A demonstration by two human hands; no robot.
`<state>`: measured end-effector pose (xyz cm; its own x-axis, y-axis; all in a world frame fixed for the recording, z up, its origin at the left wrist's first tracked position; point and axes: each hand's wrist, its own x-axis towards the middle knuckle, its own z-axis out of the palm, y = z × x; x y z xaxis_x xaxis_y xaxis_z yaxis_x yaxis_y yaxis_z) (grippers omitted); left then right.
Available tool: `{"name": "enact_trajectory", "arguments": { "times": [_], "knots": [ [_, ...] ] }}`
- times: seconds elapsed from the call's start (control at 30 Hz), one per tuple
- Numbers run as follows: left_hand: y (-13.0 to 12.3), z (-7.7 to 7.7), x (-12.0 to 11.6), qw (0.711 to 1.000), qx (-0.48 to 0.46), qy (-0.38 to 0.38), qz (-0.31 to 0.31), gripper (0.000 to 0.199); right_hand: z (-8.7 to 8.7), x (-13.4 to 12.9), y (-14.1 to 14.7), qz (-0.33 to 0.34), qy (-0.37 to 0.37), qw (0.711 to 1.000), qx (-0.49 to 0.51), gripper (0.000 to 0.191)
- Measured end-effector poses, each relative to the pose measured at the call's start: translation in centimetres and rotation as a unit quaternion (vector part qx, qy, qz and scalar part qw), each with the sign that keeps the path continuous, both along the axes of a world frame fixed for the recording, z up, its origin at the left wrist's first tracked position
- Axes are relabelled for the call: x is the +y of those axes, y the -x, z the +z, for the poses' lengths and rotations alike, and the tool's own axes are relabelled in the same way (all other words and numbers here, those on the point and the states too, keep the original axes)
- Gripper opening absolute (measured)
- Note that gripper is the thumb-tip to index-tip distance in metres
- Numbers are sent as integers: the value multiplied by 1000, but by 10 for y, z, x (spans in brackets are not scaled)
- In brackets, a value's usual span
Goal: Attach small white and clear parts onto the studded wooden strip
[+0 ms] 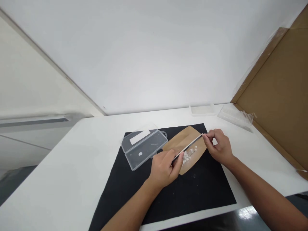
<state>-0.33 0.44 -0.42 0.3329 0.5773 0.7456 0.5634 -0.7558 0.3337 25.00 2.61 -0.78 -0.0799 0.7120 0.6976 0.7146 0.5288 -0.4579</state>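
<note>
My left hand (pixel 166 167) pinches the near end of a long thin strip (pixel 191 143), pale along one edge and dark along the other. The far end of the strip is pinched between the fingertips of my right hand (pixel 218 145). The strip slants over a tan paper-like sheet (pixel 179 138) with curved edges. Small white flakes (pixel 187 157) lie on the sheet beside the strip. Left of the sheet, a clear plastic case (pixel 144 153) lies with its lid raised. Inside it are a small white piece (pixel 140 154) and, towards the lid, a white rectangular strip (pixel 140 137).
A black mat (pixel 120 192) lies under the work on a white table (pixel 60 160). At the back right sit a shallow clear tray (pixel 202 110) and a clear plastic box or lid (pixel 235 117). A cardboard panel (pixel 279 77) borders the right side; a white wall stands behind.
</note>
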Motion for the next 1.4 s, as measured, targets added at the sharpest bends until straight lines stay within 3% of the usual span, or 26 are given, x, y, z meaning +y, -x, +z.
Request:
{"name": "enact_trajectory", "arguments": {
  "times": [0.13, 0.5, 0.8, 1.13, 1.4],
  "knots": [
    [0, 0, 1, 1000, -2, -9, -11, 31, 0, 0, 0, 3, -2, 1000, -2, 22],
    [2, -4, -1, 1000, 3, 1, -14, 18, 1, -1, -5, -24, 6, 1000, 18, 17],
    [1, 1, -1, 1000, 1, -11, -7, 27, 4, 1, -5, -3, 66, 998, 13, 22],
    [1, 0, 0, 1000, 4, -15, 0, 32, 14, -3, -1, 40, 16, 997, 57, 17],
    [1, -2, 0, 1000, 4, -12, 0, 20, 13, -5, 1, 26, 9, 996, 85, 14]
  ]
}}
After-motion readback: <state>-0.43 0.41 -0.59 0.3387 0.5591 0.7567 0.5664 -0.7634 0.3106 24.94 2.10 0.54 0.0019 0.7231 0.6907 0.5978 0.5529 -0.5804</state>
